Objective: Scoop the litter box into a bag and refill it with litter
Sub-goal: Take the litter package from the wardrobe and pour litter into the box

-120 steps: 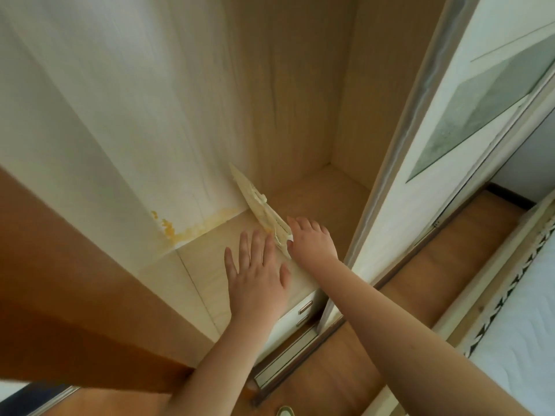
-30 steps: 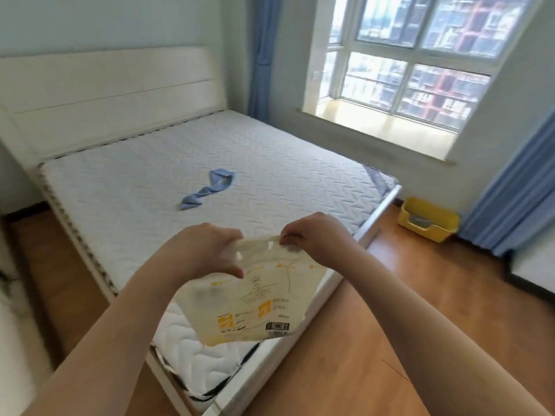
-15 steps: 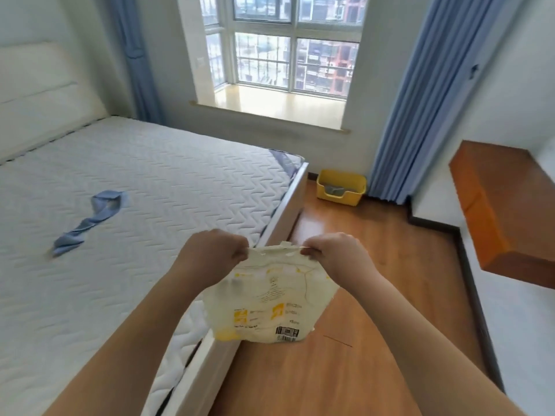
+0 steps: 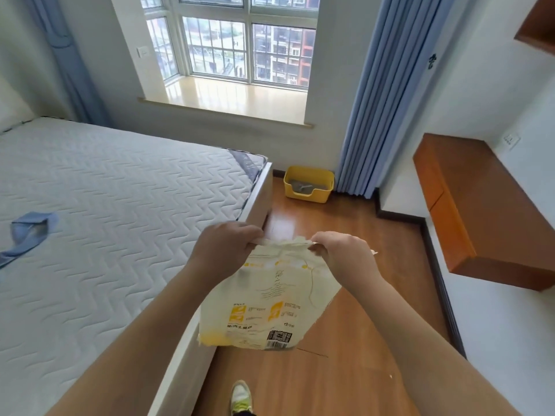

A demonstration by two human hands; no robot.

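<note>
Both forearms are extended forward from the lower corners of the frame and converge at centre. The left hand (image 4: 225,250) and the right hand (image 4: 342,254) are held level, knuckles uppermost, fingers curled, each pinching one end of the top edge of the litter bag (image 4: 267,298).

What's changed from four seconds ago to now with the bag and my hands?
The pale bag was leaning in a wooden cupboard, the right hand reaching for it; now both hands grip its top edge, the left hand too. The view has swung from the cupboard to the yellow litter box. Over the last second the grip is unchanged.
</note>
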